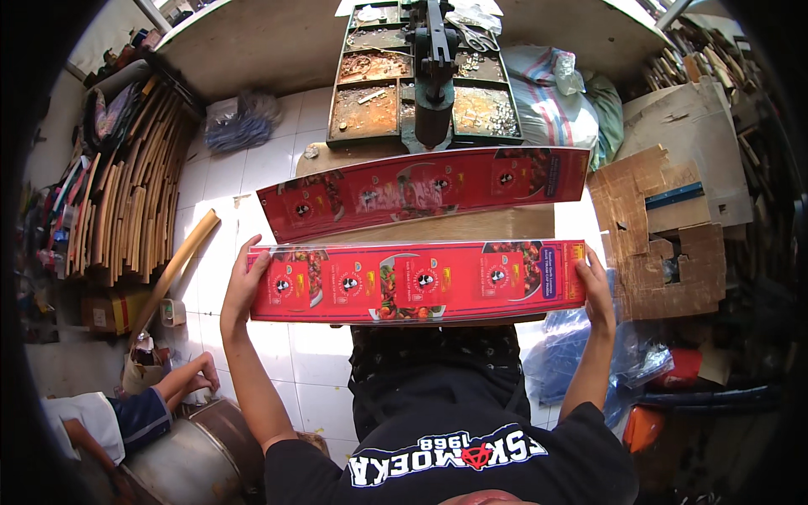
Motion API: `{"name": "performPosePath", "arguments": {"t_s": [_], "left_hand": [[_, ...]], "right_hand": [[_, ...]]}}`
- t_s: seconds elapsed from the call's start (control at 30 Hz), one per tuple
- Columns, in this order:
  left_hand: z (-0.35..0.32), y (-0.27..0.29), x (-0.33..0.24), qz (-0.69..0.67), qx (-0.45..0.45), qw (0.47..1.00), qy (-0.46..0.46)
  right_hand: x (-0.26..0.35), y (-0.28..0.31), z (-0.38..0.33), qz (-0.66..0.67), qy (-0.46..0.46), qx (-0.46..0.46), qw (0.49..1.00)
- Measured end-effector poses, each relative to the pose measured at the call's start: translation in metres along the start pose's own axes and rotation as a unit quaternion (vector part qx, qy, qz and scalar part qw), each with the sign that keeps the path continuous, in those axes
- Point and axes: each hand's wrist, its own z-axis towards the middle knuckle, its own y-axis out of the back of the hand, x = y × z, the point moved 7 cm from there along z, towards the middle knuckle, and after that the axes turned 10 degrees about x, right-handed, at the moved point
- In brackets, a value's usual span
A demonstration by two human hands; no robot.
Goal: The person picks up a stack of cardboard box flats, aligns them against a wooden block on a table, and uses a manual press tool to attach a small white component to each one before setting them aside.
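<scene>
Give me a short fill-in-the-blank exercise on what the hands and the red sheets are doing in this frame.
1. The left hand and the right hand hold the two ends of a long ____ printed sheet.
2. A second sheet of the same kind lies on the wooden ____ beyond the held one.
3. The green tray past that sheet is split into several ____.

Missing words: red; bench; compartments

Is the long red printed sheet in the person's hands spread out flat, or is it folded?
Spread flat: the red printed sheet runs straight between the left hand and right hand, with no visible crease.
</scene>
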Motion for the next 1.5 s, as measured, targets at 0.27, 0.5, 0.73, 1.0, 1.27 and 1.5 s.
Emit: {"name": "performPosePath", "arguments": {"t_s": [0.27,0.5,0.73,1.0,1.27,1.5], "left_hand": [[0.020,0.020,-0.013,0.124,-0.044,0.991,-0.008],[0.069,0.025,-0.046,0.136,-0.058,0.989,-0.013],[0.077,0.010,-0.051,0.018,0.010,0.999,-0.039],[0.077,0.004,-0.059,0.027,0.056,0.995,-0.072],[0.074,-0.002,-0.081,0.042,0.062,0.988,-0.134],[0.068,-0.007,-0.088,-0.037,0.052,0.982,-0.177]], "right_hand": [[0.029,0.038,0.046,-0.159,-0.051,-0.035,0.985],[0.037,0.061,0.124,-0.148,-0.038,-0.021,0.988],[0.045,0.039,0.135,-0.051,0.011,0.060,0.997],[0.074,0.029,0.112,0.071,0.164,0.051,0.983],[0.104,0.072,0.087,0.065,0.314,-0.027,0.947],[0.110,0.077,0.070,0.074,0.327,-0.048,0.941]]}}
